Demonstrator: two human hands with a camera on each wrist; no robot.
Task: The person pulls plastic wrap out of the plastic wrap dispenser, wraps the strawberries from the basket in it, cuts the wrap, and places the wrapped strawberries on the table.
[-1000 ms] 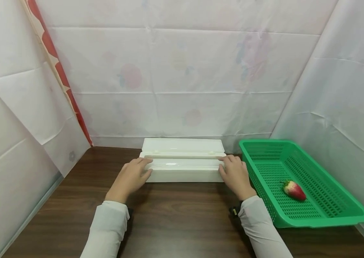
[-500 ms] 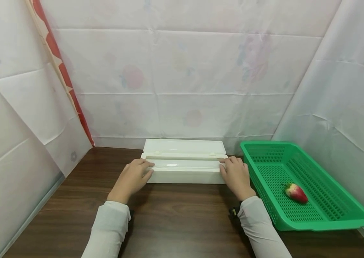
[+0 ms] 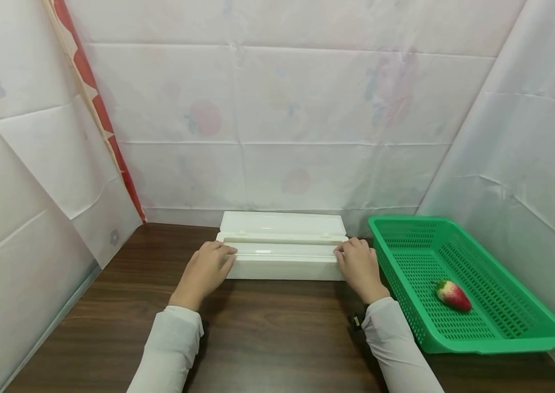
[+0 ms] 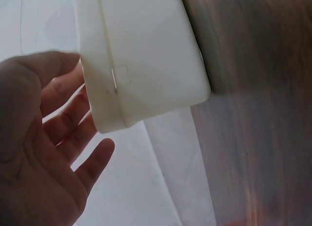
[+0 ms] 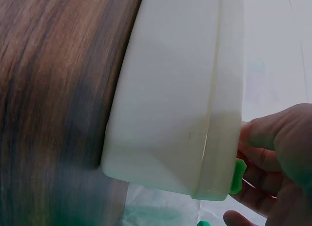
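Observation:
A long white lidded box [image 3: 284, 268] stands on the table near the back wall, its rear lid [image 3: 282, 222] tipped up and leaning back. A dark slot runs along the top behind a glossy front strip. My left hand [image 3: 204, 273] holds the left end of this front strip between thumb and fingers, with the fingertips hidden behind the box's top edge in the left wrist view. At the other end my right hand [image 3: 360, 267] holds the strip, its thumb [image 5: 258, 131] and forefinger drawn together at the edge. What lies inside the slot is hidden.
A green plastic basket [image 3: 427, 327] stands close to my right hand, with a red and pale strawberry [image 3: 453, 296] lying in it. White patterned sheets [image 3: 277, 109] wall the dark wooden table [image 3: 277, 338] at the back and sides.
My fingertips have drawn in from the slot toward my thumbs at both ends. The box, basket and strawberry sit slightly lower and further right in view as the camera shifts.

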